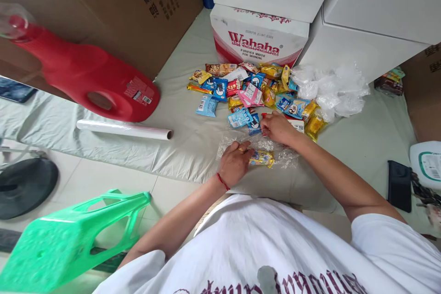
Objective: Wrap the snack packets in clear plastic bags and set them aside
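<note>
Pressing a clear bag near the mattress edge, left hand fingers lie flat; right hand fingers pinch a snack packet.

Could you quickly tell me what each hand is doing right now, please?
Left hand: resting on a clear plastic bag, fingers touching a yellow snack packet.
Right hand: fingers closed on a red-and-white packet.

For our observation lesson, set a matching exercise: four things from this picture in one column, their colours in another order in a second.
Things:
1. detergent jug
2. stool
3. phone
4. roll of film

Colours:
A. green
B. white
C. red
D. black

Pairs: 1-C, 2-A, 3-D, 4-B
</note>
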`<state>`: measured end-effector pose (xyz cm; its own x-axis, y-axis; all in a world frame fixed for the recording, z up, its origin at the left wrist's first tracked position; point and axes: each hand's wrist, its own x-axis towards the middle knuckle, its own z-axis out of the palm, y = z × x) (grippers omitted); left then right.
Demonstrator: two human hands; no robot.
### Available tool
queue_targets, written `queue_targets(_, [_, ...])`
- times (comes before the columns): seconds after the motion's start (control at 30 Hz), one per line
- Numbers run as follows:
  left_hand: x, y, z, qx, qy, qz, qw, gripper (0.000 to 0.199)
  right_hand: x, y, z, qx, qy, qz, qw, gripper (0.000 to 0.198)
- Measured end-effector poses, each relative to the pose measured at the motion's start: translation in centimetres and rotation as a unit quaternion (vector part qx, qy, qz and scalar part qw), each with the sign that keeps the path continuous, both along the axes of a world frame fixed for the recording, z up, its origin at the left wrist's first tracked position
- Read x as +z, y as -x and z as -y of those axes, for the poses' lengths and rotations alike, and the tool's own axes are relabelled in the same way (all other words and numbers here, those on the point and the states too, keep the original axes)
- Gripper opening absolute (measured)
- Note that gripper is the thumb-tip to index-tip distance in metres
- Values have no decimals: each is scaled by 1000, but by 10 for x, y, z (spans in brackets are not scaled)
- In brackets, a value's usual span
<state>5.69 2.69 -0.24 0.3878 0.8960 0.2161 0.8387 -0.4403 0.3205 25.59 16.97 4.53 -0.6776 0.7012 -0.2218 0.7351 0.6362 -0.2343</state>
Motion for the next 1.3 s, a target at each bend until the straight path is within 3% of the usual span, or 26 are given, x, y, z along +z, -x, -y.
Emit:
queue_targets(0.2, [6, -6, 3, 29, 1, -20, 999, 26, 26, -21, 52, 112, -28, -99, 988, 19])
queue_targets(0.33, [-5, -5, 11, 64, -11, 32, 997, 22, 8, -27, 91, 228, -23, -85, 970, 21])
queue_targets(0.5, [-25, 24, 13, 176, -44, 190, 965, 10, -17, -25, 106, 246, -10, -26, 969, 23])
queue_targets(0.6, [-33, 50, -3, 223, -18, 243, 944, 62, -19, -21, 104, 249, -9, -28, 968, 26])
queue_targets(0.67, [-32, 61, -18, 176, 43, 280, 943, 95, -17, -19, 102, 255, -6, -46, 966, 26])
queue_targets(0.73, [-25, 63, -32, 95, 116, 319, 936, 106, -16, -19, 101, 255, 1, -67, 965, 26])
queue_targets(0.77, [-21, 62, -38, 56, 145, 335, 929, 102, -16, -19, 101, 252, 6, -75, 965, 27])
queue_targets(0.83, [-12, 58, -45, 2, 183, 357, 916, 74, -19, -20, 101, 239, 17, -90, 967, 28])
queue_targets(0.9, [-6, 58, -46, -16, 193, 363, 912, 36, -24, -23, 102, 205, 27, -110, 972, 29])
queue_targets(0.93, [-5, 61, -45, -17, 192, 358, 914, 27, -27, -24, 103, 174, 30, -122, 977, 29])
queue_targets(1.0, [-6, 70, -38, -21, 189, 329, 925, 30, -35, -27, 105, 107, 36, -133, 985, 32])
queue_targets(1.07, [-8, 82, -27, -34, 187, 274, 943, 32, -41, -30, 108, 84, 38, -124, 988, 32])
queue_targets(1.2, [-11, 104, -3, -82, 159, 215, 960, 28, -45, -36, 109, 151, -1, -111, 982, 32])
queue_targets(1.3, [-13, 109, 3, -19, 131, 288, 948, 38, -41, -40, 110, 183, -32, -136, 973, 32])
